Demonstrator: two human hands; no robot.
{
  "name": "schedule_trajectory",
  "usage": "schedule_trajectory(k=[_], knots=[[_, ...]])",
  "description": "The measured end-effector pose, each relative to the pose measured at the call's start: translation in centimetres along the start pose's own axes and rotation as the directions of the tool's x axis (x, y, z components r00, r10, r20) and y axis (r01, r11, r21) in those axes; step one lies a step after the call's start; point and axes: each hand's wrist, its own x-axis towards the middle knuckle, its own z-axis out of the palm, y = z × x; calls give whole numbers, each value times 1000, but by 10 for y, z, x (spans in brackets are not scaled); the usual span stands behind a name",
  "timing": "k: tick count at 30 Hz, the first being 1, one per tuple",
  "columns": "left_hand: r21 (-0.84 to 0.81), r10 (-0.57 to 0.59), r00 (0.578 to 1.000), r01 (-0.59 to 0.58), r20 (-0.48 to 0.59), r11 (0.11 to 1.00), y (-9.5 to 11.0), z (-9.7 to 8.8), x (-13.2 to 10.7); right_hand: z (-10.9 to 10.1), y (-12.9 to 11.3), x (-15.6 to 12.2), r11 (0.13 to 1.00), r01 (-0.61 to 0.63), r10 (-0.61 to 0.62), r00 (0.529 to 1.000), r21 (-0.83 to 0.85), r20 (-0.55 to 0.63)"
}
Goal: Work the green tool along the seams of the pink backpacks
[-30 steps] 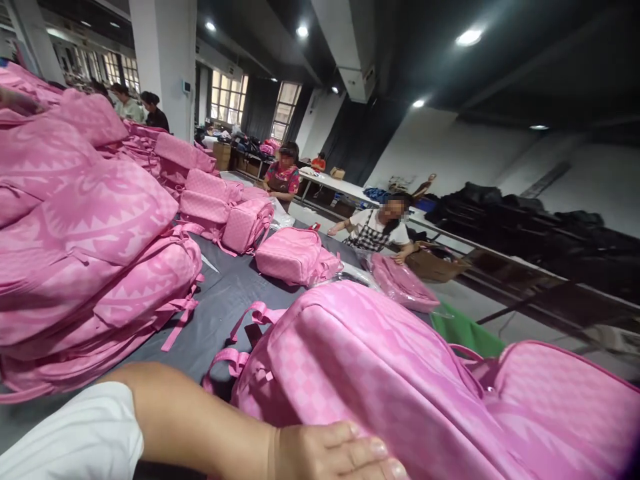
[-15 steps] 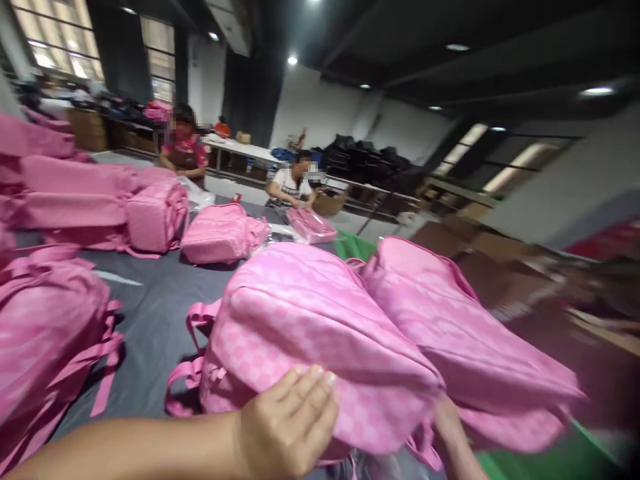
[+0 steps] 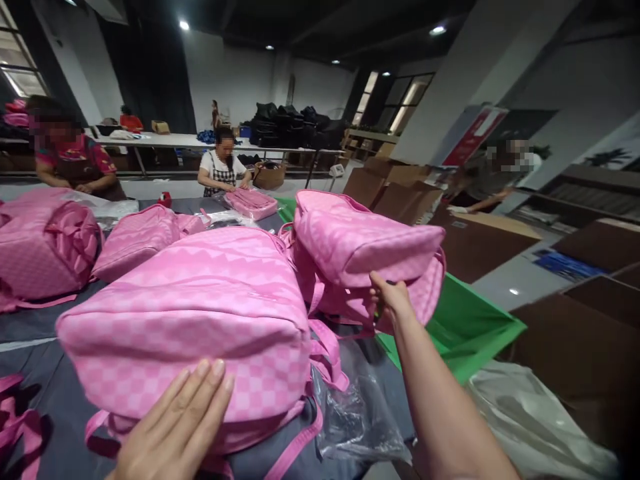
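A pink checkered backpack (image 3: pixel 200 313) lies on the dark-covered table with its bottom panel facing me. My left hand (image 3: pixel 175 420) rests flat against that panel, its fingers stretched out. To the right, a second pink backpack (image 3: pixel 370 247) leans over the table edge. My right hand (image 3: pixel 393 300) is at the underside of this one, fingers curled, with a small black-and-yellow tool (image 3: pixel 377 317) partly showing among them; its exact kind is hidden. Pink straps (image 3: pixel 327 353) hang between the two bags. Beneath them lies a crumpled clear plastic bag (image 3: pixel 357 407).
More pink backpacks (image 3: pixel 45 247) stand at the left. Beyond the right edge is a green fabric bin (image 3: pixel 465 327), with cardboard boxes (image 3: pixel 480 243) behind. Across the table a co-worker (image 3: pixel 223 167) handles a bagged pink item (image 3: pixel 250 202); other people work at left and right.
My view has swung right. The right-hand backpack has turned and tilted, its bottom now toward me. My right hand, mostly hidden before, now shows against it. My left hand stays on the near backpack.
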Motion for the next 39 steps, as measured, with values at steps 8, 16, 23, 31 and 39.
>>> schedule_trajectory(k=[8, 16, 23, 31, 39], knots=[[52, 88, 991, -94, 98, 994, 0, 1, -10, -10, -6, 49, 977, -93, 127, 976, -190, 177], [139, -142, 989, 134, 48, 981, 28, 10, -7, -113, 15, 30, 973, -11, 26, 998, -231, 60], [149, -150, 989, 147, 8, 978, 34, 10, 8, -149, 122, -9, 961, -222, 208, 973, 167, 99], [185, -162, 986, 165, -32, 969, 45, 11, 18, -106, 88, 33, 871, -221, 114, 959, 438, 258], [238, -207, 978, 199, 6, 951, 43, 15, 7, -70, 41, 52, 869, -155, 64, 977, 469, 205]])
